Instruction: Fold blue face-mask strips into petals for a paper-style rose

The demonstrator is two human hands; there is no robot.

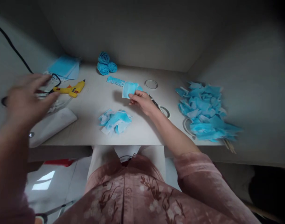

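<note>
My right hand [142, 102] pinches a small light-blue square of fabric [129, 89] by its lower edge, above the middle of the table. Behind that square lies a folded blue strip [114, 81]. On the left, my left hand [30, 98] is raised with thumb and fingers apart, somewhat blurred, and nothing shows in it. Nearest to it is a yellow glue gun [73, 89] lying on the table. Scissors [164, 111] lie partly hidden behind my right forearm. A small heap of blue and white scraps [115, 121] sits near the front edge.
Three blue rolled fabric roses [103, 63] stand at the back. A large pile of blue pieces [204, 109] covers the right side, with thin sticks [230, 146] poking out. A metal ring [151, 84], stacked blue sheets [64, 67] and a white pouch [53, 126] also lie here.
</note>
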